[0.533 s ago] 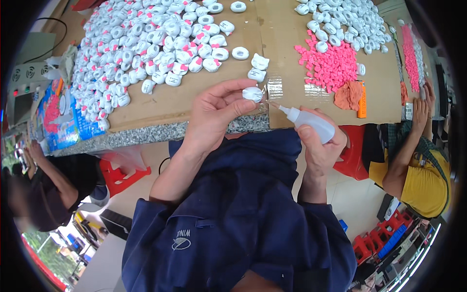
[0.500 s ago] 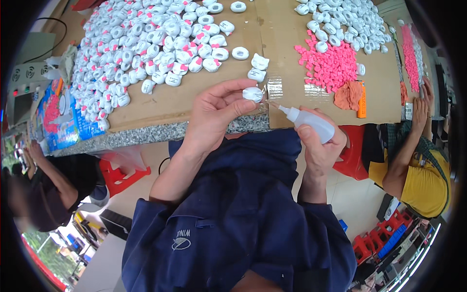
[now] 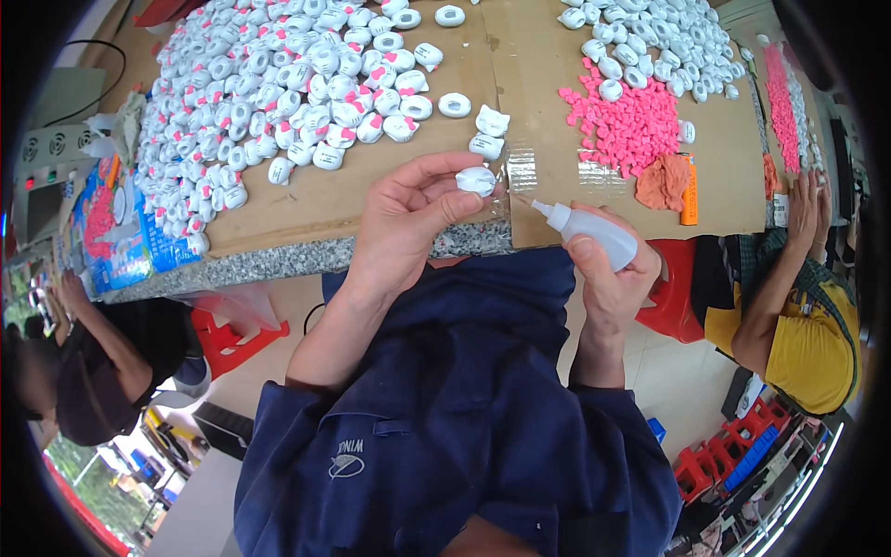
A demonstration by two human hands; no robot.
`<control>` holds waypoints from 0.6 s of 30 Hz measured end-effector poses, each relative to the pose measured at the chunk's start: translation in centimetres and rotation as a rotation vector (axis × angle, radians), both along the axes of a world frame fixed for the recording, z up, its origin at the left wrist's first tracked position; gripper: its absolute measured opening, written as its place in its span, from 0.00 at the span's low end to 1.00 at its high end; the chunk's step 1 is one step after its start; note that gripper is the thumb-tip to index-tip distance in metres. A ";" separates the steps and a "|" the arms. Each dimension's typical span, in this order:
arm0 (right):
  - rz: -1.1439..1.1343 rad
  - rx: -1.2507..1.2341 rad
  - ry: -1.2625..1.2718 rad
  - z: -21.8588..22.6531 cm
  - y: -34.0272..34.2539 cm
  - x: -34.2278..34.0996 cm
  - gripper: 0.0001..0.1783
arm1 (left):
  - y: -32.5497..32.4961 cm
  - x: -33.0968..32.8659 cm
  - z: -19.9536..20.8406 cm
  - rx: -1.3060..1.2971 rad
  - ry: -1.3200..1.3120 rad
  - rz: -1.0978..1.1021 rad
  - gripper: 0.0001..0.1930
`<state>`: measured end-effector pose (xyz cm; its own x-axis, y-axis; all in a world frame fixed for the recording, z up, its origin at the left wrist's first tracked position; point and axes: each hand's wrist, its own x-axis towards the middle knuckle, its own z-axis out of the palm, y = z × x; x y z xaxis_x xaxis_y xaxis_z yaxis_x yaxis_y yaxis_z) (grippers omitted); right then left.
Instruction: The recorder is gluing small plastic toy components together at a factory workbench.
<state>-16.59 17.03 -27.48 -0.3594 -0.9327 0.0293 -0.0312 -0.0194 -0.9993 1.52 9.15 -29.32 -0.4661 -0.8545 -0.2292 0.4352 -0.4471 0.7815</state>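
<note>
Between the thumb and fingers of my left hand (image 3: 414, 212) is a small white cat-head piece (image 3: 475, 181), held just above the table's front edge. My right hand (image 3: 610, 269) is closed round a translucent squeeze bottle (image 3: 599, 238), whose thin nozzle slants up and left toward the piece, with a small gap between them. Beyond my left fingers, two more white cat heads (image 3: 489, 133) sit one behind the other on the cardboard. To the right lies a heap of small pink bow-shaped parts (image 3: 631, 128).
A large pile of white heads, many with pink bows (image 3: 306, 79), covers the left side. Plain white heads (image 3: 654, 46) lie at the far right, with an orange cloth (image 3: 665, 182) and orange tube (image 3: 690, 192) nearer. Co-workers sit on both sides.
The white piece has turned slightly and shifted a little left in my left fingers. My right hand and the bottle stay almost still. The right co-worker's hands have moved.
</note>
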 end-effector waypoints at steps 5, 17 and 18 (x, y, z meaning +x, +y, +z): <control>0.017 -0.003 -0.027 0.0 0.0 0.1 0.15 | 0.0 0.0 -0.1 -0.001 -0.016 0.006 0.16; -0.088 -0.037 -0.141 -1.1 -2.3 -0.2 0.21 | 1.0 0.5 0.7 -0.001 -0.073 0.013 0.16; -0.094 -0.039 -0.137 -1.6 -2.8 -0.3 0.21 | 1.1 0.5 0.7 -0.003 -0.069 0.007 0.16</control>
